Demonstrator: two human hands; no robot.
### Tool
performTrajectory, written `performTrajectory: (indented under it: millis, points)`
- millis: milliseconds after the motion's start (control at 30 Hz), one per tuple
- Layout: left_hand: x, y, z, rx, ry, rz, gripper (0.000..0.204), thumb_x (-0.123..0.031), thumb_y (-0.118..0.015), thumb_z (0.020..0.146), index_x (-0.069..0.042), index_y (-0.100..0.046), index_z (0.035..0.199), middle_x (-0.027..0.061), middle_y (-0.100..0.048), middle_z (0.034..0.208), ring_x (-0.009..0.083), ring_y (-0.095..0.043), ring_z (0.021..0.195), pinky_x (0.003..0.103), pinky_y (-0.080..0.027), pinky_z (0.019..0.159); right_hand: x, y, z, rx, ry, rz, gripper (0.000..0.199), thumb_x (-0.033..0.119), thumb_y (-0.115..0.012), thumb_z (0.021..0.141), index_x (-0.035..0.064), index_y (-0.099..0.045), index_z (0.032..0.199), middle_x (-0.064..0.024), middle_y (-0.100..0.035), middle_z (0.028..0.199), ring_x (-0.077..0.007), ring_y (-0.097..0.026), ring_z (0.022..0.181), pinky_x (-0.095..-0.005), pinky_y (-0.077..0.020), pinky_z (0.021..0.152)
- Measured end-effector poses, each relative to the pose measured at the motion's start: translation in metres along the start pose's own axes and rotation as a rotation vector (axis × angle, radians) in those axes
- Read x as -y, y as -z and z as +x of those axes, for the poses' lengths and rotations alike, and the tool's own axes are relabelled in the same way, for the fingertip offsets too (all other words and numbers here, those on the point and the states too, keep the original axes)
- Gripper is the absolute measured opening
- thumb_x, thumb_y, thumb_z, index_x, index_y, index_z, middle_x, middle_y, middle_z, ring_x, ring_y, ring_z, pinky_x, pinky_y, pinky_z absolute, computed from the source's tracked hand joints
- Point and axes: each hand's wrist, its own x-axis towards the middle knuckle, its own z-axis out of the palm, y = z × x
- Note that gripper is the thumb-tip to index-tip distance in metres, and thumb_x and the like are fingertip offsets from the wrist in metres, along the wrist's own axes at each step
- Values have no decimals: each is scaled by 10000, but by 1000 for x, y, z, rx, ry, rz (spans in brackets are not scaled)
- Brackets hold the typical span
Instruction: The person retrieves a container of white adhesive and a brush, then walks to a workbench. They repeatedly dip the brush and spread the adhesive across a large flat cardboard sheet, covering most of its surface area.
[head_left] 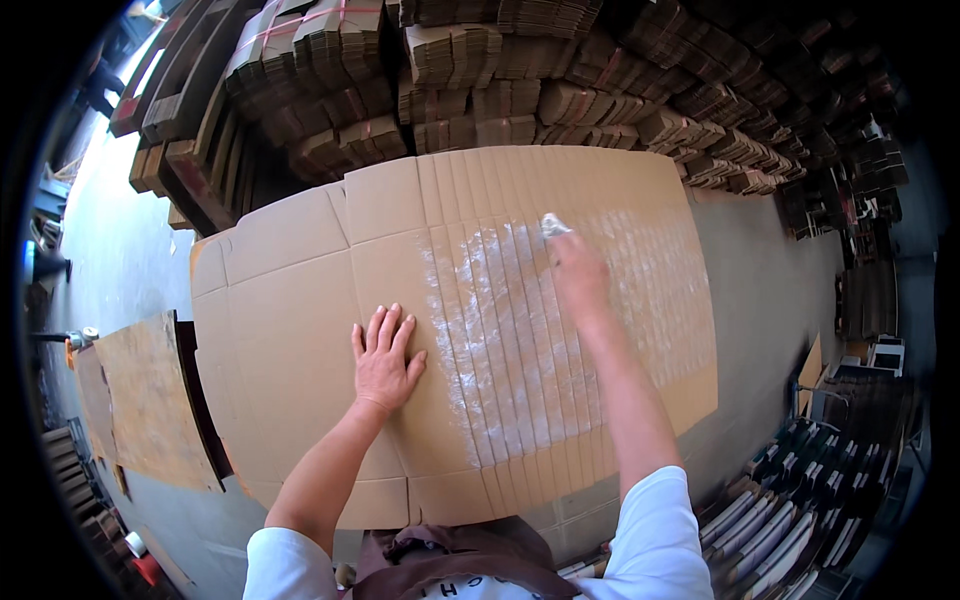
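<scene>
Before me lies a large flat cardboard sheet (290,330) with crease lines. On its right side, several cardboard sheets overlap like shingles, leaving a row of narrow strips (520,330) with glossy, whitish, wet-looking smears across them. My left hand (385,360) rests flat on the plain cardboard left of the smears, fingers spread, holding nothing. My right hand (580,270) is closed around a small whitish thing (553,226) over the far part of the smeared strips. Its kind is not clear; it may be a wad or a brush head, partly hidden by the fingers.
Bundled cardboard stacks (450,55) stand beyond the far edge, some tied with pink strapping. Wooden pallets (200,130) lean at the far left. A wooden board (150,400) lies to the left. Stacked dark and white pieces (780,520) sit at the lower right.
</scene>
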Motion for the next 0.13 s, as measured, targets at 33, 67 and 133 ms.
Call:
performTrajectory:
  millis: [33,67,133]
  points:
    - [2,0,-1,1,0,1,603,-398,-584,876,-147,-466,1411,71,-313,1553,273,-217,1463,573,-109,1173,-5,4,12,32,-101,-31,205,92,-585,827,94,-652,1021,-94,-636,1059,-294,-600,1020,-383,-513,870]
    - [4,0,0,1,1,1,605,-400,-584,876,-149,-464,1413,71,-310,1554,272,-214,1464,572,-108,1174,-1,2,16,-11,13,-12,220,95,-603,819,105,-650,1034,-99,-634,1069,-296,-599,1030,-391,-512,878]
    - [4,0,1,24,3,-5,638,-424,-597,870,-170,-441,1433,71,-307,1556,269,-203,1469,570,-103,1176,27,-11,5,-74,240,33,258,101,-638,803,127,-647,1059,-110,-631,1088,-299,-597,1048,-406,-508,892]
